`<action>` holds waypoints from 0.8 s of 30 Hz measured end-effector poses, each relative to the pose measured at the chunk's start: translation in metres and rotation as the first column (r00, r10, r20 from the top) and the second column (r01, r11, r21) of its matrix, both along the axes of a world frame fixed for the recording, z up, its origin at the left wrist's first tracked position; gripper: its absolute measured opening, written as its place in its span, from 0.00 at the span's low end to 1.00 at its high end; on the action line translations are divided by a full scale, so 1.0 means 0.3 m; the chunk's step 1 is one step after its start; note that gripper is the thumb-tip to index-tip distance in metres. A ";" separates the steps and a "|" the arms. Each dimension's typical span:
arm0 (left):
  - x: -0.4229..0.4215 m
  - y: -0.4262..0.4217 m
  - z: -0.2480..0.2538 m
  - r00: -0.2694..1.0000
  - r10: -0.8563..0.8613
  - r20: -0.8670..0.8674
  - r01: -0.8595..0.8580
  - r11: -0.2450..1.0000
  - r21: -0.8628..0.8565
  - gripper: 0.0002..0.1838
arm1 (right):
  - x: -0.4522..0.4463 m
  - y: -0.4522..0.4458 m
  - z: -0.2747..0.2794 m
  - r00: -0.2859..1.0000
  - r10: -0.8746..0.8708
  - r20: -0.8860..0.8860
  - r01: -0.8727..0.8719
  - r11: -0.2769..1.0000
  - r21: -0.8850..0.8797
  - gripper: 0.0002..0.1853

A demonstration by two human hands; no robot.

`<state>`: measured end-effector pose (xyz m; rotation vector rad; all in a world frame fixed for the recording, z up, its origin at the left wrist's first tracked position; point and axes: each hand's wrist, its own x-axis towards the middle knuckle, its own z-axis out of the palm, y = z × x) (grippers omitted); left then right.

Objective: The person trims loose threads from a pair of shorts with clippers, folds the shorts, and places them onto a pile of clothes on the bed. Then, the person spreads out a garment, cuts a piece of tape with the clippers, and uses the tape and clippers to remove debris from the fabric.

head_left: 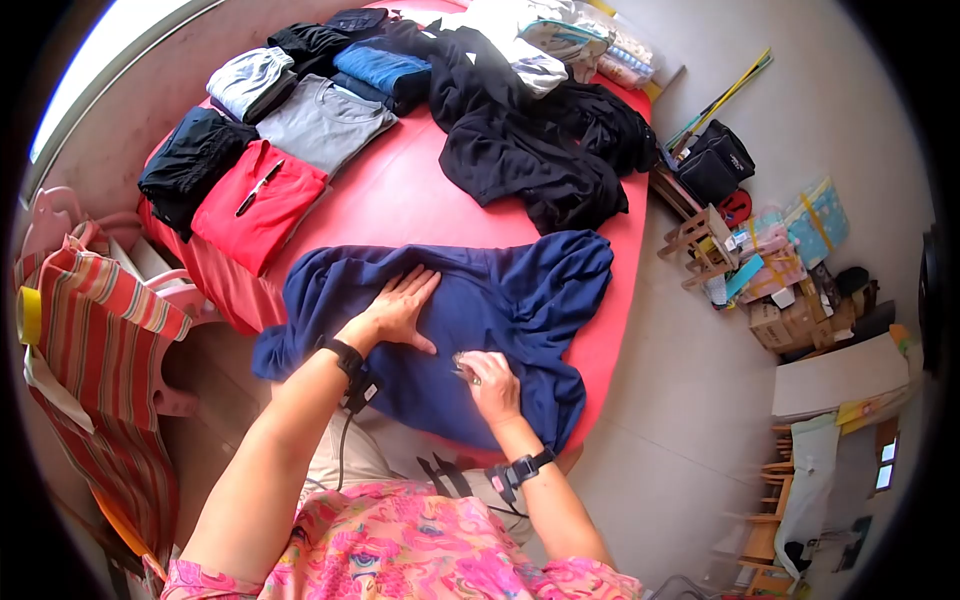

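A dark blue garment (470, 290) lies spread and wrinkled over the near edge of the pink bed surface (390, 205). My left hand (402, 310) rests flat on the garment with its fingers stretched out. To the right of it, my right hand (488, 383) is closed around a small object (463, 366), partly hidden by the fingers and too small to name, held against the garment. Black wristbands are on both wrists.
Beyond the garment lie a folded red shirt (245, 212) with a pen (258, 190) on it, a gray shirt (320, 118), dark folded clothes (190, 165), jeans (385, 68) and a black clothes pile (530, 150). Striped cloth (110, 350) hangs left; boxes (785, 325) stand right.
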<state>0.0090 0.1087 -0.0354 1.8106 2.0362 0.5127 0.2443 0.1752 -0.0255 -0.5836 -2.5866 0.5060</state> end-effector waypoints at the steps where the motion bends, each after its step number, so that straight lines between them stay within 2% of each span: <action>1: -0.005 0.008 0.006 1.000 0.003 -0.002 -0.003 1.000 0.006 0.69 | -0.004 0.021 -0.003 1.000 -0.015 -0.025 0.014 0.999 -0.035 0.08; 3: 0.000 -0.001 0.002 1.000 0.013 0.007 -0.013 1.000 -0.006 0.69 | -0.031 0.073 0.004 0.995 -0.095 -0.004 0.087 0.929 -0.359 0.05; 4: -0.002 0.001 0.004 1.000 0.009 0.004 -0.009 1.000 0.000 0.69 | -0.037 0.087 0.014 0.968 -0.246 -0.047 0.150 0.722 -0.676 0.07; 5: -0.005 0.002 0.004 1.000 0.000 0.011 0.000 1.000 0.004 0.69 | -0.034 0.095 0.074 0.949 -0.312 -0.035 0.207 0.705 -0.678 0.06; 7: -0.002 0.001 0.000 1.000 0.001 0.029 -0.002 1.000 0.008 0.68 | -0.027 0.055 0.184 0.875 -0.401 -0.272 0.286 0.881 -0.378 0.04; 8: -0.003 0.004 0.002 1.000 0.002 0.021 -0.002 1.000 0.000 0.68 | -0.018 0.031 0.221 0.893 -0.320 -0.315 0.269 0.943 -0.195 0.06; 9: -0.002 0.004 0.002 1.000 0.002 0.013 -0.002 1.000 -0.009 0.68 | -0.009 0.004 0.233 0.923 -0.231 -0.309 0.238 0.971 -0.016 0.10; 11: -0.002 0.006 0.008 1.000 0.009 0.010 -0.009 1.000 -0.010 0.68 | 0.004 -0.045 0.190 0.979 -0.021 -0.202 0.052 0.987 0.153 0.14; 12: 0.002 0.000 0.009 1.000 0.013 0.003 -0.013 1.000 -0.013 0.68 | 0.029 -0.056 0.094 0.999 -0.026 0.028 0.023 0.995 0.093 0.15; 13: 0.008 -0.006 0.004 1.000 0.018 0.005 -0.018 1.000 -0.013 0.68 | 0.049 -0.051 0.015 1.000 0.003 0.026 -0.004 1.000 0.031 0.14; 16: 0.000 -0.002 -0.001 1.000 0.007 0.010 -0.007 1.000 0.015 0.67 | 0.034 0.008 0.041 0.999 -0.025 0.027 0.028 0.994 -0.109 0.07; 17: 0.003 -0.009 -0.013 1.000 0.009 0.014 -0.009 1.000 0.010 0.67 | 0.025 0.016 0.078 0.997 -0.070 0.032 0.075 0.982 -0.175 0.05; 18: -0.005 -0.001 -0.019 1.000 -0.001 0.014 0.000 0.999 0.037 0.67 | 0.016 0.016 0.117 0.975 -0.191 -0.112 0.146 0.936 -0.321 0.03; 19: -0.004 0.001 -0.026 1.000 -0.010 0.019 0.009 0.998 0.062 0.67 | 0.005 0.014 0.155 0.923 -0.332 -0.194 0.258 0.909 -0.327 0.06; 21: -0.003 0.001 -0.020 0.999 -0.005 0.032 0.003 0.998 0.064 0.67 | -0.017 -0.006 0.239 0.909 -0.253 -0.332 0.266 0.964 -0.007 0.10; 22: -0.002 -0.002 -0.019 0.999 -0.004 0.041 0.002 0.998 0.064 0.66 | -0.025 -0.029 0.258 0.942 -0.159 -0.295 0.187 0.980 0.070 0.14; 23: 0.001 -0.005 -0.017 0.999 0.006 0.045 -0.009 0.998 0.061 0.66 | -0.036 -0.045 0.247 0.968 -0.028 -0.251 0.075 0.981 0.177 0.13; 24: 0.002 -0.006 -0.014 0.999 0.001 0.037 -0.004 0.998 0.062 0.66 | -0.050 -0.072 0.200 0.983 0.033 -0.179 -0.004 0.988 0.156 0.13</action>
